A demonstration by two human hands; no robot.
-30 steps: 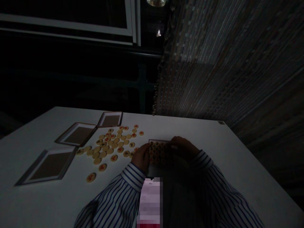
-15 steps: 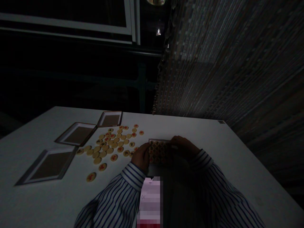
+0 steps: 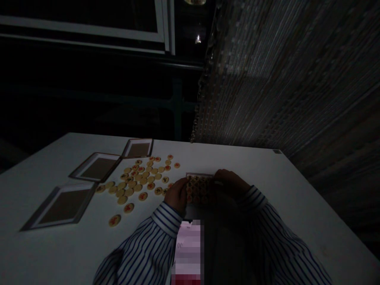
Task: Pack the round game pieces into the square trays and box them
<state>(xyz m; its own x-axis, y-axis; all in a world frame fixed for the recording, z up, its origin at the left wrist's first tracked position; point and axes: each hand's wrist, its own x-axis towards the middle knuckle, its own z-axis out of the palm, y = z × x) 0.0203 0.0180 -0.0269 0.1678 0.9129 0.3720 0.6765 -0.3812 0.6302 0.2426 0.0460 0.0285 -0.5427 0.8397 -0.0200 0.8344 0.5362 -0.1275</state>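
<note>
In the dim head view, a small shallow box [image 3: 190,174] is in front of me, with several round xiangqi pieces [image 3: 196,190] in rows inside it, marked in black and red. My left hand [image 3: 177,195] is closed around the box's left edge. At the opposite side, my right hand [image 3: 230,182] has its fingers bent over the upper right corner of the box; shadow hides the fingertips. More xiangqi pieces [image 3: 143,181] lie loose to the left of my left hand, some face up and some showing blank backs.
Three open flat trays or lids [image 3: 61,204] lie in a slanting row on the left of the white table [image 3: 285,206]. Beyond the far right edge hangs a strand curtain [image 3: 252,79]. A pale, partly pixelated item [image 3: 188,249] is below the box.
Both hands stay on the box with almost no movement. The loose pieces and trays lie as before; the view has shifted very slightly.
</note>
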